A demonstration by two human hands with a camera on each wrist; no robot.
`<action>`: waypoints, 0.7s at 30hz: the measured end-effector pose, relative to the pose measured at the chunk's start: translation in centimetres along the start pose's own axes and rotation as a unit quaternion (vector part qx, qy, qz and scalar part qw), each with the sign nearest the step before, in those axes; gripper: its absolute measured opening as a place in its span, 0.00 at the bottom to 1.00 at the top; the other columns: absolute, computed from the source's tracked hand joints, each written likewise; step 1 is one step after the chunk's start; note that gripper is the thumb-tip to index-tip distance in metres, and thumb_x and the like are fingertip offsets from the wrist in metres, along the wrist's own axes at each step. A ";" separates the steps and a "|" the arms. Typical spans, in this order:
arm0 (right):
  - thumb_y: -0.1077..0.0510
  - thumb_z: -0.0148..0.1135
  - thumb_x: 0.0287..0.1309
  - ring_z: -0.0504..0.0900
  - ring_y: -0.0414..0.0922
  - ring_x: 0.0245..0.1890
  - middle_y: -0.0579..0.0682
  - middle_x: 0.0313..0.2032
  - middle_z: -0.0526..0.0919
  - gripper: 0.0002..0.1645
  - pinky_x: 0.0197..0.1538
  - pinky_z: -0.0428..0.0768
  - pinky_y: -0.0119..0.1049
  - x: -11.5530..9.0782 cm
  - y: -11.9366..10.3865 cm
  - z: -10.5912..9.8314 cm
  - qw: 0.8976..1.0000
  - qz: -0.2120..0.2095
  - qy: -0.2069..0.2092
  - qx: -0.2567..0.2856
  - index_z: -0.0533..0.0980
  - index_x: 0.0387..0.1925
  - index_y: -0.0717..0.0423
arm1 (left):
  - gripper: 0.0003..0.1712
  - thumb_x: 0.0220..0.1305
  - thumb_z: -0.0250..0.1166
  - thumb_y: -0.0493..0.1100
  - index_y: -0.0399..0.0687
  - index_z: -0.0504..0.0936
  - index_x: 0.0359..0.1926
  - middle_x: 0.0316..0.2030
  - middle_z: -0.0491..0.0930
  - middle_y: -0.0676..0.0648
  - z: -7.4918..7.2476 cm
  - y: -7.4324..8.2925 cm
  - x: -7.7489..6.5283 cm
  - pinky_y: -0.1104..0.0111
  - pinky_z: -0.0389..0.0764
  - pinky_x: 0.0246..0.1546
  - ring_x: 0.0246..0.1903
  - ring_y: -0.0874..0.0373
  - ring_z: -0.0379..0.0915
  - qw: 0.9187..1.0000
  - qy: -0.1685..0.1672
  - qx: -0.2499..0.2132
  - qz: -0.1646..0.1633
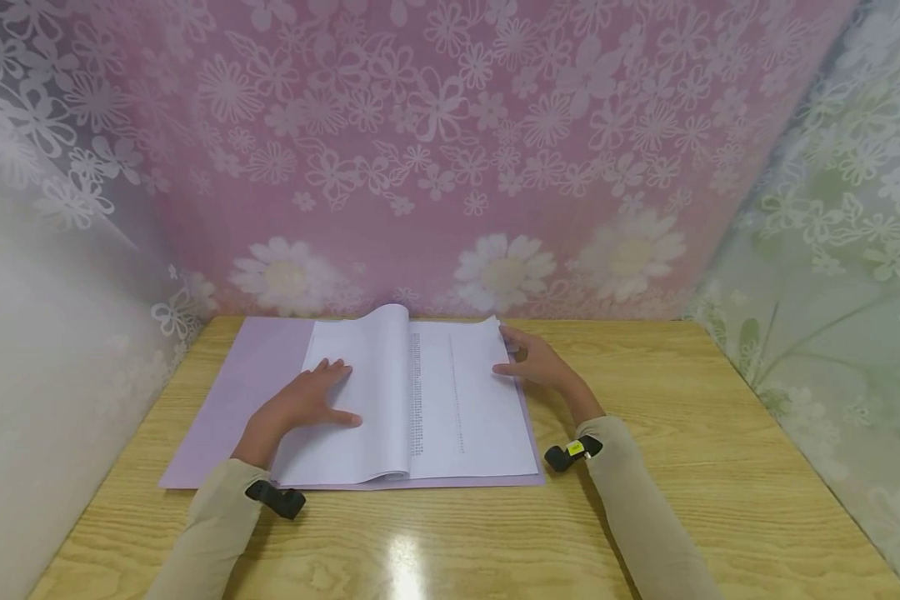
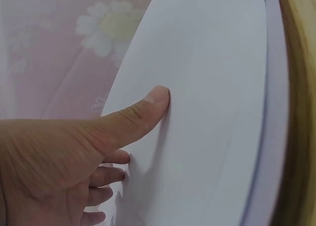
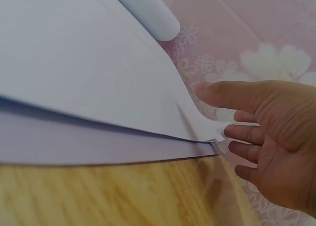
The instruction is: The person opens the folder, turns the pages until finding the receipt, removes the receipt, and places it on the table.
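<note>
A lilac folder [image 1: 225, 408] lies open on the table, filled with white sheets. The turned sheets [image 1: 371, 450] on the left bulge up in a fold along the middle. My left hand [image 1: 307, 402] rests on them, fingers spread and thumb pointing right. In the left wrist view its thumb [image 2: 157, 96] touches the blank paper. The right-hand page [image 1: 487, 417] shows columns of small print. At that page's far right corner is my right hand [image 1: 543, 367], thumb apart from the fingers. The right wrist view shows the fingertips right at the slightly lifted page corner [image 3: 210, 129].
The folder lies on a wood-grain table [image 1: 645, 500], near its far edge. A pink flowered wall covering [image 1: 420, 167] rises behind it, with pale walls left and right. Black straps with small devices [image 1: 570, 454] sit on both wrists over beige sleeves.
</note>
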State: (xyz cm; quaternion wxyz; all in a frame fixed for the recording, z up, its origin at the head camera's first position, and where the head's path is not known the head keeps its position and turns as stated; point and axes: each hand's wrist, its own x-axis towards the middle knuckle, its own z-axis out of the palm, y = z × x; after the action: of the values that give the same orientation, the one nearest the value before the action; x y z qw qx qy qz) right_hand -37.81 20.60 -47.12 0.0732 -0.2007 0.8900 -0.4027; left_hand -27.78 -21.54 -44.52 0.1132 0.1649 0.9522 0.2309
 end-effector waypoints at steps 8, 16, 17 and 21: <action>0.61 0.72 0.60 0.59 0.63 0.77 0.63 0.75 0.64 0.47 0.76 0.60 0.59 0.1 -0.3 -0.2 1.000 -0.014 0.011 0.014 0.60 0.76 0.62 | 0.59 0.55 0.75 0.62 0.33 0.60 0.76 0.77 0.53 0.28 0.2 -0.5 0.1 0.37 0.48 0.76 0.78 0.29 0.42 1.000 0.003 0.004 -0.002; 0.63 0.69 0.63 0.63 0.65 0.75 0.63 0.76 0.61 0.48 0.73 0.66 0.58 -0.1 -0.5 -0.3 0.997 -0.009 0.022 0.070 0.57 0.79 0.57 | 0.59 0.56 0.75 0.62 0.34 0.59 0.77 0.77 0.52 0.29 0.3 -0.5 0.2 0.36 0.49 0.75 0.78 0.29 0.42 1.000 -0.007 0.001 -0.008; 0.64 0.69 0.63 0.64 0.65 0.74 0.64 0.76 0.62 0.48 0.73 0.66 0.58 -0.1 -0.4 -0.3 0.997 -0.016 0.022 0.074 0.56 0.79 0.58 | 0.59 0.56 0.75 0.62 0.34 0.59 0.77 0.77 0.52 0.29 0.3 -0.6 0.2 0.36 0.49 0.75 0.78 0.29 0.42 1.000 -0.007 0.002 -0.008; 0.65 0.68 0.63 0.70 0.65 0.71 0.67 0.71 0.68 0.47 0.73 0.67 0.58 -0.1 -0.3 -0.5 0.995 -0.030 0.025 0.092 0.57 0.78 0.61 | 0.59 0.57 0.75 0.62 0.33 0.59 0.77 0.77 0.52 0.28 0.3 -0.5 0.1 0.36 0.50 0.75 0.78 0.29 0.42 1.000 -0.009 -0.001 -0.009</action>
State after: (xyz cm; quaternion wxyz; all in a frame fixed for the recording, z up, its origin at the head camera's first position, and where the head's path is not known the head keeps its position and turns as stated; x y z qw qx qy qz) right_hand -37.78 20.80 -46.60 0.0570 -0.2102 0.8443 -0.4895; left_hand -27.96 -21.82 -45.04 0.1239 0.1586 0.9524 0.2289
